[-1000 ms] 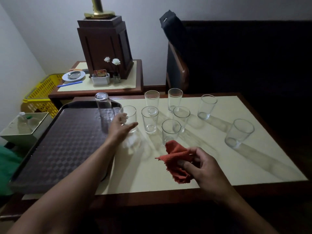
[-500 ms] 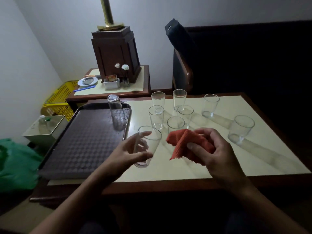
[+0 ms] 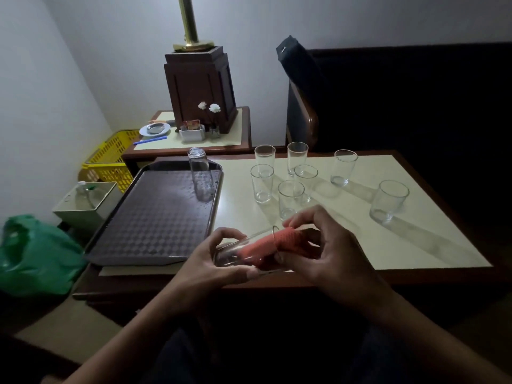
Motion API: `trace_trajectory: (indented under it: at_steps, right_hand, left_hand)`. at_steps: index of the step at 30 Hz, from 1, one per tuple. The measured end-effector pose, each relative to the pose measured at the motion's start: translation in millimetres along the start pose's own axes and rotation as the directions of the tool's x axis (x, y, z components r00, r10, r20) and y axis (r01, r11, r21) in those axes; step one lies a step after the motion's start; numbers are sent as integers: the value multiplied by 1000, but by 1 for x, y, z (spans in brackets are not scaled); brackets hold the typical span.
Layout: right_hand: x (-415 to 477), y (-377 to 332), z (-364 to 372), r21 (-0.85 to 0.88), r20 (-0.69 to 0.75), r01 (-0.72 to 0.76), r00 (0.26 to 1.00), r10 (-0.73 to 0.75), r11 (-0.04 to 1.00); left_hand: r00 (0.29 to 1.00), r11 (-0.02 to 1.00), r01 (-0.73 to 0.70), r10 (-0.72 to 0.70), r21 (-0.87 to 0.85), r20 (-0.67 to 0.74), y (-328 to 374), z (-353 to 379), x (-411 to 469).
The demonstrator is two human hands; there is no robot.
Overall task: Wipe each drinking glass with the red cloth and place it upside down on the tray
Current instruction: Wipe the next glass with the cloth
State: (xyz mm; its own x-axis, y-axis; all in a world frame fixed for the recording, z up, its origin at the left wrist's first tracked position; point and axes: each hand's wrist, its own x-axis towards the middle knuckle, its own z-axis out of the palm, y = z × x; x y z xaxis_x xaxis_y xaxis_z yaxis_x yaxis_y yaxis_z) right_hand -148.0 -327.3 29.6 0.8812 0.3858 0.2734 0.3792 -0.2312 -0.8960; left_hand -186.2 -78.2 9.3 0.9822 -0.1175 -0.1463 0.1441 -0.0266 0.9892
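Note:
My left hand (image 3: 213, 261) grips a clear drinking glass (image 3: 235, 252) lying on its side above the table's front edge, its mouth toward the right. My right hand (image 3: 327, 250) holds the red cloth (image 3: 282, 242), part of which is pushed into the glass. One glass (image 3: 200, 173) stands upside down at the far right corner of the dark tray (image 3: 155, 217). Several upright glasses stand on the table beyond my hands, the nearest one (image 3: 290, 198) just behind the cloth and another (image 3: 388, 200) at the right.
A cream-topped table (image 3: 401, 236) with a brown edge holds the tray on its left. Behind it is a side table with a wooden lamp base (image 3: 201, 87). A yellow basket (image 3: 110, 159), a grey bin (image 3: 88, 200) and a green bag (image 3: 36, 253) lie left.
My left hand picked a glass from the table, brought it toward me and tipped it on its side. My right hand pushed the red cloth into its mouth.

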Motion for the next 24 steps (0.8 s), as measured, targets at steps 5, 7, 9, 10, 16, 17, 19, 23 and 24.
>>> trace_trajectory:
  at_steps: [5,7,9,10,16,17,19,23,24]
  right_hand:
    - [-19,4,-11,-255,252,260,948,-196,931]
    - [-28,11,-8,-397,401,484,856,-326,780]
    - [-32,20,0,-453,511,583,790,-339,675]
    - [-33,23,3,-429,523,565,792,-316,705]
    - [-40,6,11,82,539,-113,840,51,990]
    - [-39,3,12,163,539,-196,838,79,967]
    - [-38,1,12,287,547,-333,827,132,898]
    - [-33,3,14,49,374,-13,927,-6,999]
    - [-32,5,14,-51,367,122,925,-95,991]
  left_hand:
    - [993,956,23,-55,-292,-101,-8,3,-10]
    - [997,957,39,-57,-289,-55,-7,7,-14]
    - [998,960,67,-59,-270,37,-5,13,-18]
    - [996,959,78,-60,-271,71,-3,15,-20]
    - [974,983,-183,177,28,139,8,7,-32]
    - [964,970,-229,215,79,158,11,8,-34]
    - [951,943,-284,254,175,176,13,11,-35]
    - [991,996,-25,13,90,133,8,11,-29]
    - [978,989,130,-118,-63,170,6,12,-27]
